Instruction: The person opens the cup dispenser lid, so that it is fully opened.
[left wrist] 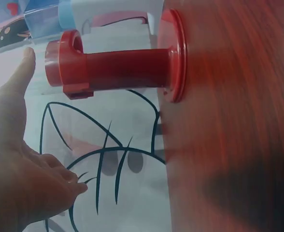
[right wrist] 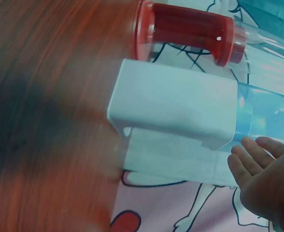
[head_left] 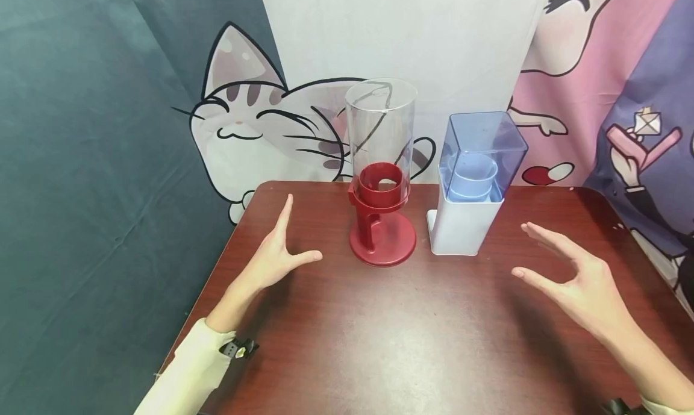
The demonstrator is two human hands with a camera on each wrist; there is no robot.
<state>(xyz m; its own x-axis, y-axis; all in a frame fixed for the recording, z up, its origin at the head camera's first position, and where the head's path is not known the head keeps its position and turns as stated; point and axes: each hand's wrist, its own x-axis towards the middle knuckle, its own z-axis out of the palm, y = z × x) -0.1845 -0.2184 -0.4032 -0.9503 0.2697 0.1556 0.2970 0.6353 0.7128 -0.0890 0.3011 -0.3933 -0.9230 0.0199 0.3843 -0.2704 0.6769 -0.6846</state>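
A red stand (head_left: 384, 240) with a ring-shaped collar and a tall clear cylinder (head_left: 381, 126) on top is upright at the table's back. To its right stands a white box-shaped holder (head_left: 463, 225) with a clear blue square cover (head_left: 482, 147); a round inner sleeve shows through it. My left hand (head_left: 273, 255) is held over the table to the left of the red stand, thumb spread from straight fingers, touching nothing. Over the right side, nearest the white holder, my right hand (head_left: 582, 282) has its fingers gently bent and thumb apart, with nothing in it.
Both stands rest on a dark red-brown wooden table (head_left: 396, 336) near its back edge. Directly behind hangs a cloth backdrop (head_left: 434, 29) with cartoon cat drawings. A dark strap (head_left: 238, 347) sits around the left wrist.
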